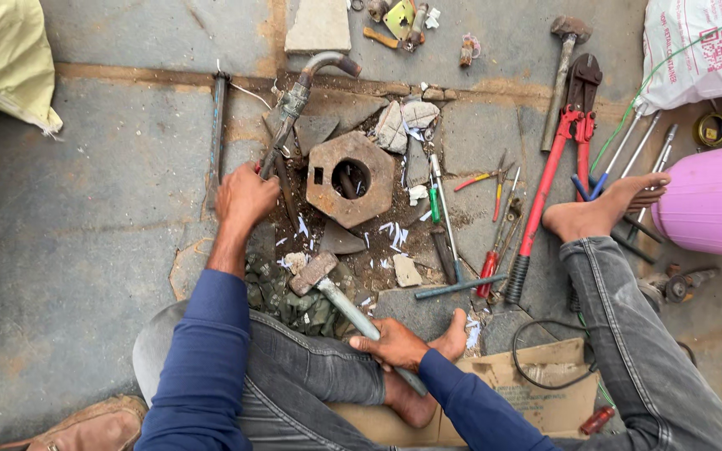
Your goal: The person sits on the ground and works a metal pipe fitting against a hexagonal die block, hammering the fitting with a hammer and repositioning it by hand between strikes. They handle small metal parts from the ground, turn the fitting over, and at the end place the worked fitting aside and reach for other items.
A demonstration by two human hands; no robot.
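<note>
Cardboard sheet (pixel 536 401) on cracked stone floor (pixel 85 234)

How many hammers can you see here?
2. One hammer is held in the right hand, its head on the ground. Another hammer lies at the top, beside the red bolt cutters. Others may be hidden.

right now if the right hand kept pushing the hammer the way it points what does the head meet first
Likely the small pale stone just beyond the hammer held by the right hand, near the left hand; depth is unclear.
</note>
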